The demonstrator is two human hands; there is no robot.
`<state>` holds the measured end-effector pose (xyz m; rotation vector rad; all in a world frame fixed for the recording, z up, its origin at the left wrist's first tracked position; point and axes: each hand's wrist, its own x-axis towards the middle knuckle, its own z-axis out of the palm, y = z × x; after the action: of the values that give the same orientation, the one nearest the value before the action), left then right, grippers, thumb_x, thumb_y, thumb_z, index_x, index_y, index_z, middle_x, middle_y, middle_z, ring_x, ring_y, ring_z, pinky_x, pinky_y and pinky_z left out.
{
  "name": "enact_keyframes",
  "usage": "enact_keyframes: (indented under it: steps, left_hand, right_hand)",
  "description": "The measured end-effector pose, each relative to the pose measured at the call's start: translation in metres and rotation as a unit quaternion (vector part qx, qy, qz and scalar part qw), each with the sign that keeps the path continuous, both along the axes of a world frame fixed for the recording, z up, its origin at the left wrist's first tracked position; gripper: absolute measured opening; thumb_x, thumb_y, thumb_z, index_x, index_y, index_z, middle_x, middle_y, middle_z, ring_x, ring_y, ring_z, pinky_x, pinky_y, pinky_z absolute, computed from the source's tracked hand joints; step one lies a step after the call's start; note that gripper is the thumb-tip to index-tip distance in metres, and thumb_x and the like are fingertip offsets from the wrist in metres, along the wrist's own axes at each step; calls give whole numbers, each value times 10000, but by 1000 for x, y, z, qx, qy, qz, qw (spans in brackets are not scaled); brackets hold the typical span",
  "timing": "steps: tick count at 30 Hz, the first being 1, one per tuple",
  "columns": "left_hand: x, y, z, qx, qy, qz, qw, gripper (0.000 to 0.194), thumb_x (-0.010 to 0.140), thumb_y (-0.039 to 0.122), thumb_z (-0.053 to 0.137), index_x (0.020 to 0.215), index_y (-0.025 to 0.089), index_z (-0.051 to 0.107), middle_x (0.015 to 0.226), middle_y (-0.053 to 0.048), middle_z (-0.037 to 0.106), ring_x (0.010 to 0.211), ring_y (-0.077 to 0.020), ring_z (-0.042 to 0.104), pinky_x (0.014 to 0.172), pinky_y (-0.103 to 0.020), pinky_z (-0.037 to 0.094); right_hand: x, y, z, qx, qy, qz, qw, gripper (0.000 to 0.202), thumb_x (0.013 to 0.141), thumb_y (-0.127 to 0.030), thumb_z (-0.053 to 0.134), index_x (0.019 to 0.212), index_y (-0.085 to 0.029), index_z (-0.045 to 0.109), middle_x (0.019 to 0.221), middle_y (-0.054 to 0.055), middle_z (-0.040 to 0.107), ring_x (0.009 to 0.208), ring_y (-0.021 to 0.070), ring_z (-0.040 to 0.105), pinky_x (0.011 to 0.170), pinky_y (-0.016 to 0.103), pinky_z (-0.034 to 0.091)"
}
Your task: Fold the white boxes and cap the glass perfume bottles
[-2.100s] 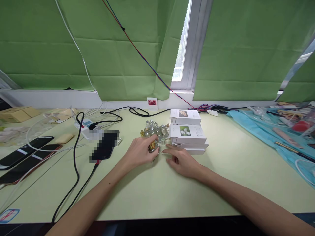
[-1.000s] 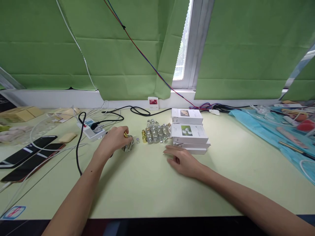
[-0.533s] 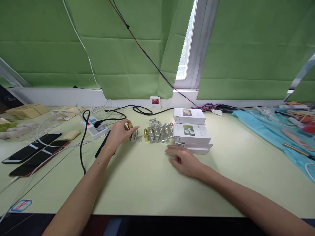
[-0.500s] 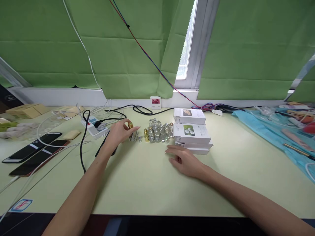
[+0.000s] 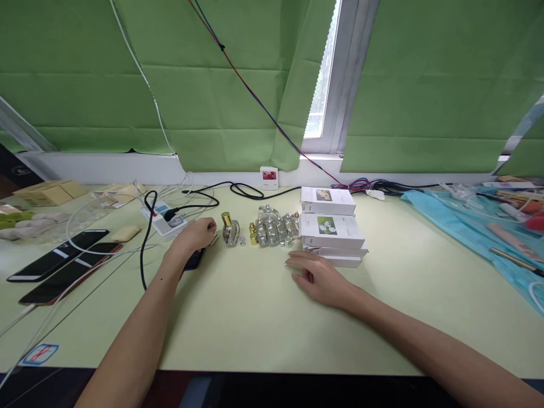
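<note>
A round glass bottle with a gold cap (image 5: pixel 230 231) stands upright on the table. Just left of it is my left hand (image 5: pixel 196 235), its fingers curled over a small item at the edge of a dark phone (image 5: pixel 194 260); what they hold is too small to name. My right hand (image 5: pixel 319 279) rests on the table with fingers loosely spread and nothing in them, in front of stacked white boxes (image 5: pixel 334 229). Between the hands, several clear glass bottles (image 5: pixel 274 229) stand grouped beside a small gold bottle (image 5: pixel 253 233).
Two phones (image 5: pixel 57 255) and white cables lie at the left near a power strip (image 5: pixel 164 221). A small white box (image 5: pixel 269 178) leans at the back wall. Blue sheeting (image 5: pixel 459 232) with assorted items covers the far right.
My left hand has let go of the gold-capped bottle and moved left and slightly down, leaving the bottle standing. My right hand has stayed in place.
</note>
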<state>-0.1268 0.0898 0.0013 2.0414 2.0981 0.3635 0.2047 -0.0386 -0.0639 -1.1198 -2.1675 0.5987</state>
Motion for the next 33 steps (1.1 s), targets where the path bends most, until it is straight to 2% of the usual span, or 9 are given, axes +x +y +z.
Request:
enact_keyframes:
  steps: [5,10,14,17,20,23,27,30,33]
  left_hand:
    - [-1,-1,4,-86,30,-15,996,221,618,319,643,810,214,616,686,-34,673,493,-184,599,491,-279,436]
    - [2,-11,11,-152,37,-14,988,220,537,275,673,711,230,544,595,-23,651,506,-218,634,473,-288,449]
    - [4,-23,17,-244,43,-37,968,226,493,235,662,651,234,500,557,-30,657,573,-242,672,501,-293,470]
    - [9,-32,20,-272,53,-82,957,201,507,244,647,651,229,508,598,-16,661,602,-228,676,507,-281,455]
    - [20,-40,22,-291,47,-182,938,185,536,273,663,682,222,563,684,-13,683,613,-215,668,522,-282,450]
    - [35,-47,22,-271,50,-268,923,177,555,278,692,697,225,601,716,-12,677,692,-225,660,557,-284,448]
    - [52,-49,18,-226,25,-332,915,182,683,281,635,851,239,692,775,-21,676,746,-213,641,640,-292,452]
    - [58,-47,13,-150,24,-318,936,192,755,295,585,894,251,710,810,-35,685,760,-220,627,668,-305,438]
    - [59,-45,9,-104,25,-297,949,140,769,278,577,879,240,653,823,-44,677,807,-244,629,680,-317,433]
  right_hand:
    - [1,0,1,5,-2,3,1000,349,916,-120,590,1244,-176,697,1357,163,673,1239,299,656,777,357,593]
    - [0,0,0,2,-5,0,1000,356,912,-115,587,1242,-192,696,1386,134,656,880,196,723,708,325,582]
    - [0,0,-1,4,-5,-2,1000,375,909,-114,584,1258,-195,692,1386,121,657,839,181,706,693,316,575]
    - [-1,0,0,3,-7,-6,1000,378,904,-112,587,1255,-195,697,1385,121,659,897,197,714,727,323,581]
    - [0,0,0,7,-5,-5,1000,380,906,-113,585,1259,-193,697,1385,125,661,980,219,716,765,335,586]
    - [0,0,-1,12,-4,-5,1000,380,908,-123,588,1265,-200,695,1384,125,661,1030,235,708,781,347,588]
    - [0,1,-2,11,-3,-2,1000,378,913,-128,581,1268,-198,689,1396,122,652,899,200,711,749,339,587]
    - [0,1,-1,5,-2,1,1000,380,913,-128,579,1270,-204,683,1388,110,657,847,181,701,724,325,584]
    - [0,0,-1,0,-3,0,1000,380,915,-128,575,1272,-209,679,1390,104,655,823,172,693,714,322,582]
